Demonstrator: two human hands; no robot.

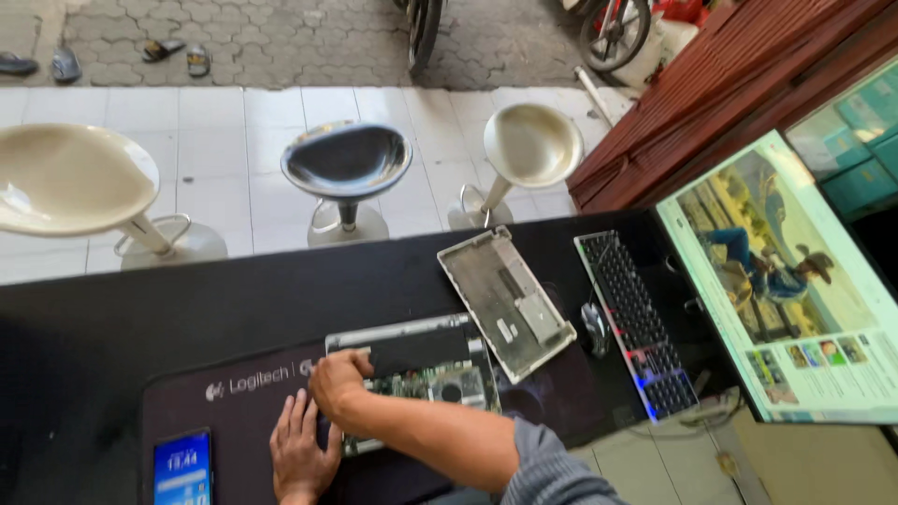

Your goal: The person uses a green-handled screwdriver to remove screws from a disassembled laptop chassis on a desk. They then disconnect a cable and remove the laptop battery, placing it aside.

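Black counter, long and glossy, carrying everything; three moulded bar stools beyond its far edge. Flat monitor with a lit picture at the right end, tilted. Dark desk mat near the front edge. On the mat, near the counter's middle: opened silver laptop with black battery and green circuit board exposed. Probably light but fragile; best gripped by the metal chassis edges, never the bare board. Detached grey bottom cover just beside its right far corner, lying inside-up. Black keyboard and mouse further right, well clear. Right hand curled at the laptop's left edge; actual grip impossible to tell. Left hand flat and released, pressing the mat, touching nothing else. Lit smartphone at the front left.
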